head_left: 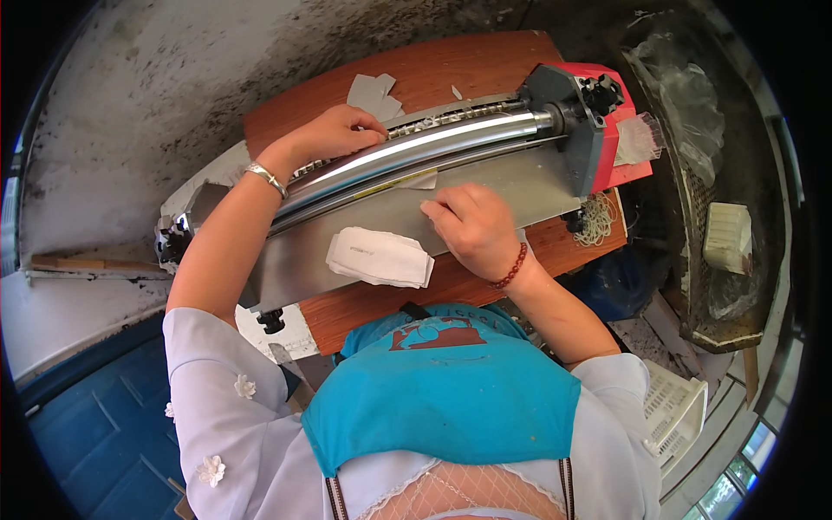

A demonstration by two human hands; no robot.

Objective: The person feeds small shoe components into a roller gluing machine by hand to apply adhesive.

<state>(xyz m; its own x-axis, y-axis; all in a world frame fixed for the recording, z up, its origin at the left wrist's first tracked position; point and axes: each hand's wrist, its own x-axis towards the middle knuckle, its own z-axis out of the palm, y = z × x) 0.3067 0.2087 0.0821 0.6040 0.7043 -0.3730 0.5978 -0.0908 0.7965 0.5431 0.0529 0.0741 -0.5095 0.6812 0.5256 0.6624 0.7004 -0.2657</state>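
Blue apron (442, 390) is worn. Left hand (338, 128) is half curled, right hand (477, 227) nearly closed; holds can't be told. Fingers (367, 122) should be kept off the roller (433, 143).

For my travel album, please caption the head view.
Left hand beyond a shiny roller, right hand above a metal plate beside a white stack.

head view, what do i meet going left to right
blue panel → bangle → white stack → right hand → pale bands → basket → cream box
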